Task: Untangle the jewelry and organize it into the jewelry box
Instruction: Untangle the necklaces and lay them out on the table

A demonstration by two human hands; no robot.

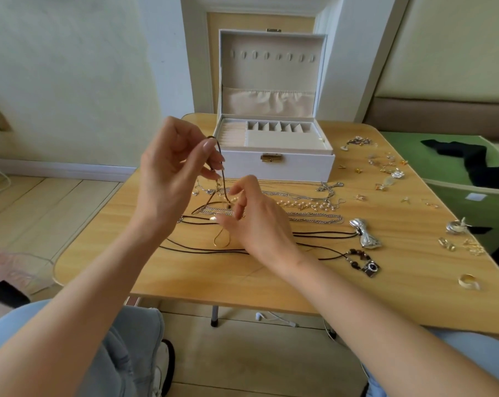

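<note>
The table [185,270] carries everything: the box [285,167] stands open at its far edge with its compartments bare, and the jewelry lies in front of it as a tangle [214,196] of dark cords, silver chains [314,217] and pearls [308,203], with small pieces scattered off to the right. All of it looks light and limp, so nothing should need force. The cords are probably soft and grippy enough to take anywhere along their length, while the thin chains are likely to slip, kink and snag, and seem best held close to a crossing and eased, not tugged. The left hand [171,173] is raised above the table, wrist bent back, thumb and forefinger pinching the top of a cord [221,159] that hangs down into the knot. The right hand [257,222] sits lower, just over the tangle, palm turned away, its fingers curled narrow beside the cord's lower end; whether they actually nip a strand I cannot tell. A fine gold loop [222,239] shows just beneath it.
</note>
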